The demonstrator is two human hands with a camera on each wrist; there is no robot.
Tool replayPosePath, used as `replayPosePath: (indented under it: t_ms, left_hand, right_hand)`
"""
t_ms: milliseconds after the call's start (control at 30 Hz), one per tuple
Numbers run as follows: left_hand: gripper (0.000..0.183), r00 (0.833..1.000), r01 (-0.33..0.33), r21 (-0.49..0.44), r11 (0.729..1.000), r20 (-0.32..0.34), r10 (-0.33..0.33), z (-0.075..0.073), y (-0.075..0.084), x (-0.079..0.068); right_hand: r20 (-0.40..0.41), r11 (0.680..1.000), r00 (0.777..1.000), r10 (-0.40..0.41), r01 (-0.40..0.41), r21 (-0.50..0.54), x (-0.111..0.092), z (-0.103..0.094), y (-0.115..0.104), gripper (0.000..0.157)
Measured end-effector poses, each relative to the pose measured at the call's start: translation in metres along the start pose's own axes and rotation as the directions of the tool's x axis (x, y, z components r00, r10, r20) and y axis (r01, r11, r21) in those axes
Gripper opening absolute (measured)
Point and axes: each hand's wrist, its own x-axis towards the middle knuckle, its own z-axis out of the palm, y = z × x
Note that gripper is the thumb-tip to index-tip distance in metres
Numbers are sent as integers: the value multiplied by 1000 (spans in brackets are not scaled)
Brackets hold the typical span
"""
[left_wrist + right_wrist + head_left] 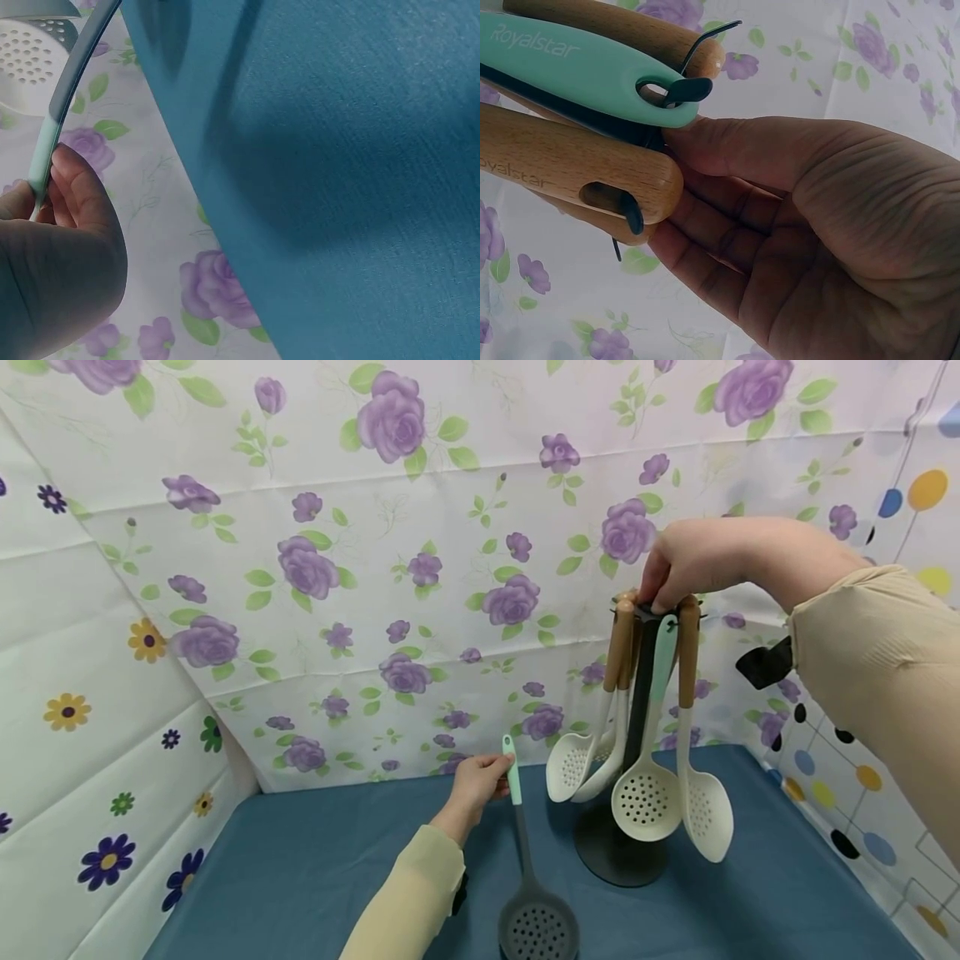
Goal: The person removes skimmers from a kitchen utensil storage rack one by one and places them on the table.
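Note:
My left hand (478,783) pinches the mint-green handle of a grey skimmer (538,928), whose round perforated head hangs low toward me. In the left wrist view thumb and fingers meet on that handle (46,150). With fingers curled, my right hand (693,564) grips the top of a black utensil stand (622,852). On the stand's hooks hang a white skimmer with a mint handle (647,802), a white slotted turner with a wooden handle (707,814) and other white wooden-handled utensils (572,764). The right wrist view shows handle ends close by the fingertips.
A blue cloth (337,860) covers the table. Behind it hangs a white sheet with purple roses (405,672); similar patterned sheets stand at the left and right sides. A black strap piece (765,664) sticks out from the right sleeve.

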Motion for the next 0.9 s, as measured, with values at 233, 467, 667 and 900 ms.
replayPosePath:
  t_ms: [233, 467, 667, 900]
  left_hand:
    - [33, 1000, 10, 15, 1000, -12, -10, 3, -7, 3]
    - [34, 1000, 8, 22, 1000, 1, -8, 8, -13, 7]
    - [34, 1000, 11, 21, 1000, 9, -11, 13, -17, 8]
    - [34, 1000, 18, 15, 1000, 11, -18, 18, -19, 7]
  right_hand:
    - [-8, 1000, 1000, 9, -9, -9, -1, 0, 0, 25]
    - [-6, 1000, 1000, 6, -6, -17, 0, 0, 1, 25]
    - [-7, 1000, 1000, 7, -7, -29, -1, -1, 1, 24]
    - [-4, 1000, 1000, 9, -9, -25, -1, -1, 2, 26]
